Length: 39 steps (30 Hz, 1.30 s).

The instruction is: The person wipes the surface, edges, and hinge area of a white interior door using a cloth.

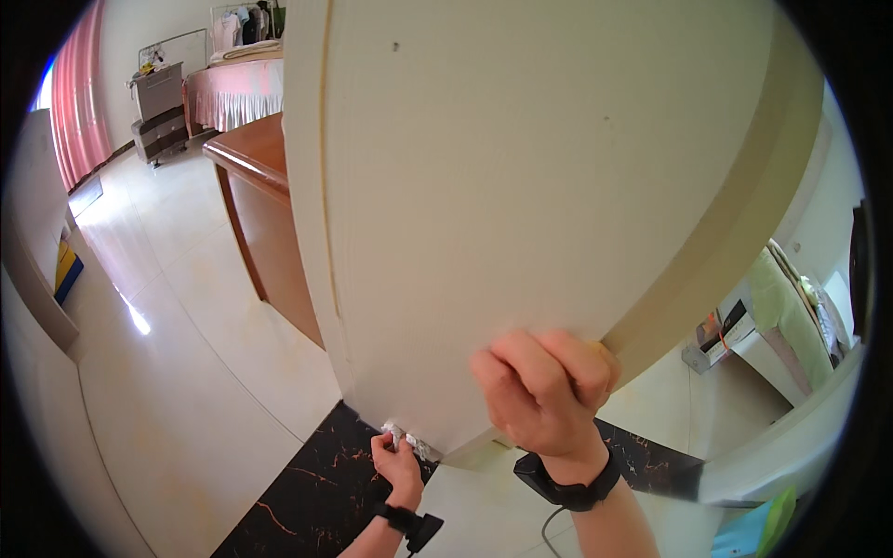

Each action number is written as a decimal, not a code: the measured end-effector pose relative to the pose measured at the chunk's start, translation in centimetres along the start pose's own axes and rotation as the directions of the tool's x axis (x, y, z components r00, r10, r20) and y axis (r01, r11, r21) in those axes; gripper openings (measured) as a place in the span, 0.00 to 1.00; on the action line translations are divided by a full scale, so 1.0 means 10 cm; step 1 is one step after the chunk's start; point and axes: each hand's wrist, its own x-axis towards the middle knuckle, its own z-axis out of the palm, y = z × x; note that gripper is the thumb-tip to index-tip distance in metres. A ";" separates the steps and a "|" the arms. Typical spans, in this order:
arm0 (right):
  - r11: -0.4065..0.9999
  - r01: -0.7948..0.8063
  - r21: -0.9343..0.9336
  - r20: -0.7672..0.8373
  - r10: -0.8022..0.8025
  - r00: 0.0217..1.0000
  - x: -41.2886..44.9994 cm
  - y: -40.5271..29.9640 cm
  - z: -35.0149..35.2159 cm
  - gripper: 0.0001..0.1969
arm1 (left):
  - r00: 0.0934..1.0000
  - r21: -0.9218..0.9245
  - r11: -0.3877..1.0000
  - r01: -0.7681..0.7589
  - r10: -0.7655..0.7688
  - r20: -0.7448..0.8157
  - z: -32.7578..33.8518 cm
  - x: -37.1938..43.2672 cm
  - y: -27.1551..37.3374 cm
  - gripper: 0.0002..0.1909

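Note:
In front of me stands a tall cream-white panel (502,209), part of a door frame or wall end. At its foot, my left hand (399,464) pinches a crumpled white tissue or cloth (420,446) between thumb and fingers. This white material lies along the panel's bottom edge, just above a black marble threshold (307,488) with orange veins. Higher up and to the right, my right hand (548,390) is curled into a fist at the panel's right edge. Nothing shows in it, though its palm is hidden. Each wrist wears a black strap.
To the left, a reddish-brown wooden cabinet (261,230) stands on the glossy tiled floor (181,321). Beyond it are a bed with a pink skirt (237,91) and a pink curtain (80,97). At right are a box (725,335) and a green-covered bed (788,314).

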 end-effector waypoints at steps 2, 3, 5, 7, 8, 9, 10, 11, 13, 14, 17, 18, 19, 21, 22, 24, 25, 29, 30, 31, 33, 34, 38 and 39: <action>1.000 -0.006 0.020 -0.022 0.007 1.000 0.04 -0.02 0.00 0.08 | 0.992 -0.136 0.988 -0.075 0.088 0.090 -0.01 -0.29 0.47 0.12; 0.999 -0.015 0.037 -0.021 0.016 1.000 0.04 -0.04 0.00 0.08 | 0.984 -0.208 0.972 -0.105 0.132 0.118 -0.02 -0.44 0.68 0.13; 0.998 -0.047 0.051 -0.025 0.048 0.999 0.00 -0.02 0.04 0.07 | 0.961 -0.318 0.934 -0.162 0.222 0.162 0.02 -0.68 0.97 0.14; 0.998 -0.044 0.052 -0.049 0.047 0.998 0.01 -0.01 0.02 0.07 | 0.952 -0.384 0.902 -0.199 0.271 0.144 0.12 -0.72 0.92 0.15; 0.995 -0.046 0.085 -0.011 0.047 0.999 0.00 -0.02 -0.01 0.07 | 0.949 -0.396 0.892 -0.220 0.289 0.123 0.15 -0.70 0.85 0.15; 0.995 -0.042 0.093 0.012 0.041 0.999 0.00 -0.03 -0.04 0.08 | 0.959 -0.387 0.891 -0.236 0.278 0.057 0.19 -0.70 0.74 0.15; 0.994 -0.042 0.101 0.034 0.039 0.999 0.00 -0.01 -0.07 0.08 | 0.962 -0.375 0.894 -0.243 0.273 0.027 0.19 -0.67 0.60 0.15; 0.991 -0.017 0.131 0.022 0.014 1.000 -0.01 0.01 -0.07 0.07 | 0.964 -0.370 0.896 -0.246 0.265 0.001 0.19 -0.64 0.44 0.15; 0.987 0.003 0.159 0.010 -0.004 1.000 -0.05 0.05 -0.17 0.07 | 0.998 -0.145 0.988 -0.058 0.063 0.028 0.15 -0.50 0.00 0.13; 0.963 -0.023 0.269 0.050 0.010 0.999 -0.08 0.06 -0.26 0.07 | 1.000 -0.031 0.999 0.015 -0.014 0.025 0.13 -0.42 -0.19 0.13; 0.879 -0.110 0.464 0.109 0.066 0.992 -0.26 0.10 -0.58 0.08 | 0.980 0.021 0.980 0.200 -0.201 0.017 0.01 -0.05 -0.80 0.13; 0.854 -0.146 0.499 0.118 0.100 0.988 -0.31 0.08 -0.63 0.14 | 0.964 -0.022 0.964 0.267 -0.266 0.026 -0.05 0.11 -1.00 0.14; 0.849 -0.167 0.501 0.133 0.115 0.984 -0.44 0.09 -0.73 0.16 | 0.953 -0.029 0.953 0.302 -0.300 0.050 -0.02 0.07 -0.94 0.15; 0.803 -0.299 0.515 0.244 0.197 0.950 -0.75 0.08 -0.89 0.18 | 0.929 -0.053 0.930 0.363 -0.358 0.091 0.07 0.02 -0.77 0.17; 0.782 -0.364 0.506 0.299 0.237 0.924 -0.99 0.04 -0.96 0.17 | 0.892 -0.095 0.892 0.442 -0.426 0.152 0.08 -0.11 -0.59 0.18; 0.637 -0.616 0.464 0.520 0.367 0.771 -1.56 0.01 -1.15 0.13 | 0.855 -0.135 0.858 0.496 -0.454 0.252 0.11 -0.38 -0.31 0.18; 0.555 -0.710 0.434 0.601 0.408 0.687 -1.81 -0.05 -1.20 0.12 | 0.834 -0.147 0.841 0.521 -0.464 0.298 0.12 -0.52 -0.18 0.18; 0.315 -0.916 0.249 0.809 0.452 0.375 -2.47 -0.24 -1.27 0.10 | 0.850 -0.213 0.863 0.459 -0.357 0.388 0.08 -0.93 0.83 0.16; 0.254 -0.935 0.247 0.834 0.437 0.339 -2.47 -0.29 -1.23 0.09 | 0.874 -0.290 0.861 0.417 -0.293 0.388 0.09 -0.95 0.95 0.15; 0.226 -0.943 0.246 0.844 0.429 0.323 -2.46 -0.33 -1.19 0.09 | 0.887 -0.306 0.869 0.388 -0.262 0.380 0.11 -0.96 0.95 0.15; 0.179 -0.958 0.226 0.881 0.381 0.279 -2.43 -0.44 -1.12 0.09 | 0.908 -0.330 0.881 0.339 -0.214 0.360 0.10 -0.96 0.91 0.14; 0.176 -0.959 0.221 0.891 0.364 0.272 -2.43 -0.44 -1.11 0.09 | 0.924 -0.340 0.896 0.288 -0.165 0.346 0.10 -0.96 0.80 0.14; 0.100 -0.981 0.168 0.932 0.308 0.191 -2.52 -0.51 -1.07 0.09 | 0.912 -0.275 0.913 0.301 -0.191 0.363 0.04 -0.68 -0.01 0.15; 0.084 -0.990 0.110 0.948 0.290 0.129 -2.50 -0.53 -1.08 0.10 | 0.900 -0.254 0.905 0.340 -0.235 0.368 0.06 -0.68 -0.08 0.15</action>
